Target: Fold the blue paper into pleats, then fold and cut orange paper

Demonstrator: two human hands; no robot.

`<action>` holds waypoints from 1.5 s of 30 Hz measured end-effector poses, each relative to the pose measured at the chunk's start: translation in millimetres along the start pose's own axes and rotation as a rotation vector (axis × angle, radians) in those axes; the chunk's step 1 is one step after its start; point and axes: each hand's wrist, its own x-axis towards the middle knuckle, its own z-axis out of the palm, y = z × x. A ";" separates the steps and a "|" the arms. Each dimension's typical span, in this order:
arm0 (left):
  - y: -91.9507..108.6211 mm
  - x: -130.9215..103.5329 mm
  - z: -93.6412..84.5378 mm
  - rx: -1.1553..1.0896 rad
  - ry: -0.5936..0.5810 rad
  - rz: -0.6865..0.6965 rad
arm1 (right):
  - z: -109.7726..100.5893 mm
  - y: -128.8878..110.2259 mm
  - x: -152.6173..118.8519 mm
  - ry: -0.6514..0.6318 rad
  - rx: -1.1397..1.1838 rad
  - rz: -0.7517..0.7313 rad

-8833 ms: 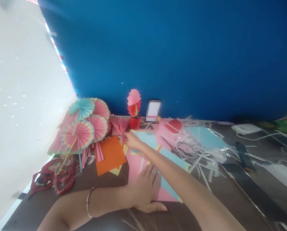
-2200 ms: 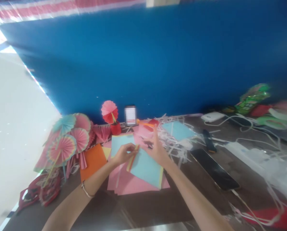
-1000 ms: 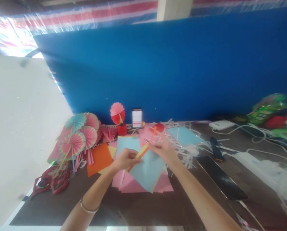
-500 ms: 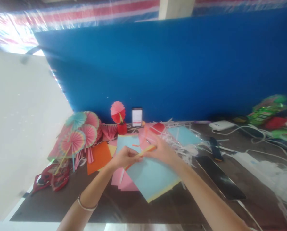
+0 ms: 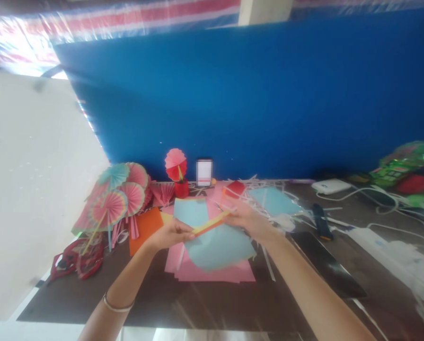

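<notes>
A light blue sheet of paper [image 5: 219, 248] is stretched between my hands, its far edge turned up into a narrow yellow and orange strip [image 5: 211, 225]. My left hand [image 5: 171, 234] pinches the left end of that edge between thumb and fingers. The right end is gripped by my right hand [image 5: 246, 219], whose fingers are partly blurred. Below the blue sheet lie pink paper sheets [image 5: 215, 273]. Another light blue sheet [image 5: 190, 210] rests just behind it.
Folded paper fans [image 5: 109, 206] and orange paper [image 5: 145, 230] lie left, near red-handled scissors [image 5: 87, 265]. A paper flower [image 5: 175, 164] stands in a red holder behind. White paper strips [image 5: 256, 208], a black phone [image 5: 327, 265] and cables [image 5: 393, 208] occupy the right.
The blue sheet's near corner has lifted and swung away, uncovering more pink paper. My hands have moved apart along the folded edge, showing more of the strip.
</notes>
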 end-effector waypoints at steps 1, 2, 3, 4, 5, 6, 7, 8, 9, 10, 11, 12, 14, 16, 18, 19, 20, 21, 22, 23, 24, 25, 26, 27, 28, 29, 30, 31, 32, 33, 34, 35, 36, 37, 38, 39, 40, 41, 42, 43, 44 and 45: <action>-5.0 -1.5 -0.4 -0.023 0.017 -0.016 | 0.1 3.3 1.6 0.012 0.006 0.000; -10.7 -3.0 -0.8 -0.041 0.042 -0.033 | 0.2 7.1 3.8 0.037 0.004 -0.004; -16.7 -4.5 -1.2 -0.055 0.067 -0.048 | 0.4 11.2 6.3 0.070 -0.001 -0.008; -22.7 -5.8 -1.5 -0.066 0.077 -0.063 | 0.9 15.1 8.8 0.093 -0.013 -0.002; -28.1 -6.8 -1.7 -0.082 0.068 -0.078 | 1.8 18.5 11.2 0.102 -0.034 0.012; -32.4 -7.5 -1.7 -0.106 0.048 -0.095 | 3.4 21.0 13.3 0.102 -0.065 0.032; -35.1 -7.6 -1.4 -0.136 0.032 -0.111 | 5.9 22.6 14.9 0.102 -0.107 0.051; -36.2 -7.0 -0.7 -0.166 0.033 -0.120 | 9.0 23.1 16.0 0.106 -0.151 0.068; -35.6 -5.7 0.2 -0.192 0.051 -0.121 | 12.7 22.6 16.7 0.115 -0.193 0.081; -33.6 -3.7 1.4 -0.207 0.086 -0.118 | 16.6 21.4 17.1 0.128 -0.230 0.090; -30.8 -1.1 2.8 -0.202 0.135 -0.106 | 20.4 19.7 17.3 0.134 -0.255 0.095; -27.8 2.0 4.1 -0.179 0.165 -0.103 | 23.8 18.1 17.5 0.127 -0.262 0.099; -23.1 8.5 6.7 -0.079 0.185 -0.129 | 28.3 15.7 18.0 0.095 -0.237 0.092; -22.6 14.0 9.1 0.028 0.210 -0.135 | 29.7 15.8 19.1 0.070 -0.215 0.082; -26.4 17.2 12.0 0.114 0.240 -0.109 | 29.3 18.5 20.6 0.065 -0.228 0.072; -29.2 17.9 13.6 0.141 0.247 -0.090 | 28.9 20.2 21.2 0.066 -0.241 0.062; -32.1 18.1 15.3 0.153 0.244 -0.076 | 28.5 22.0 21.7 0.065 -0.254 0.048; -34.8 18.0 16.9 0.148 0.234 -0.066 | 28.0 23.4 21.9 0.058 -0.262 0.033; -37.3 17.5 18.4 0.127 0.222 -0.061 | 27.2 24.2 21.9 0.044 -0.267 0.019; -39.3 16.8 19.4 0.095 0.220 -0.063 | 26.0 24.3 21.5 0.023 -0.274 0.008; -40.8 15.9 20.0 0.057 0.232 -0.068 | 24.0 23.7 20.9 0.006 -0.289 0.001; -42.0 15.0 20.1 0.018 0.261 -0.074 | 21.0 22.4 20.0 0.001 -0.314 -0.001; -42.9 14.0 19.9 -0.020 0.311 -0.078 | 17.2 21.0 19.0 0.009 -0.346 -0.003; -43.6 13.0 19.3 -0.052 0.379 -0.079 | 12.4 19.6 17.9 0.038 -0.383 -0.003; -44.2 12.0 18.8 -0.074 0.453 -0.075 | 7.2 18.7 16.9 0.079 -0.428 0.006; -44.7 10.9 18.3 -0.088 0.523 -0.064 | 1.7 18.5 16.1 0.120 -0.452 0.005; -45.0 9.7 18.2 -0.096 0.580 -0.046 | -3.5 19.4 15.6 0.147 -0.449 0.006; -45.2 8.5 18.3 -0.108 0.614 -0.028 | -8.2 21.3 15.6 0.166 -0.428 0.011; -45.2 7.1 18.5 -0.134 0.618 -0.014 | -12.1 24.2 16.1 0.181 -0.389 0.015; -44.9 5.6 18.8 -0.181 0.584 -0.008 | -15.3 27.7 17.1 0.202 -0.351 0.012; -44.3 4.0 18.9 -0.246 0.528 -0.008 | -17.8 31.5 18.6 0.224 -0.320 0.004; -43.2 2.5 18.6 -0.323 0.466 -0.013 | -19.8 35.1 20.6 0.241 -0.303 -0.010; -41.8 1.2 17.7 -0.399 0.410 -0.020 | -21.2 38.0 22.7 0.250 -0.307 -0.029; -39.8 0.4 16.5 -0.462 0.375 -0.022 | -22.2 39.9 24.8 0.245 -0.326 -0.047; -37.5 0.3 15.1 -0.504 0.365 -0.017 | -22.5 40.6 26.5 0.221 -0.355 -0.059; -34.8 1.1 13.9 -0.524 0.371 -0.009 | -22.1 40.0 27.8 0.188 -0.389 -0.068; -32.0 3.1 13.1 -0.520 0.381 -0.003 | -20.6 38.1 28.5 0.147 -0.426 -0.076; -29.5 6.3 13.1 -0.494 0.382 -0.002 | -18.1 35.1 28.7 0.109 -0.463 -0.086; -27.4 10.7 14.0 -0.449 0.368 -0.011 | -14.6 31.6 28.5 0.069 -0.496 -0.098; -26.0 16.0 15.7 -0.393 0.358 -0.034 | -10.3 27.9 28.1 0.028 -0.525 -0.112; -25.6 21.8 18.0 -0.327 0.356 -0.069 | -5.6 24.3 27.6 -0.004 -0.546 -0.131; -26.1 27.7 20.6 -0.259 0.370 -0.114 | -1.2 21.5 27.4 -0.036 -0.555 -0.150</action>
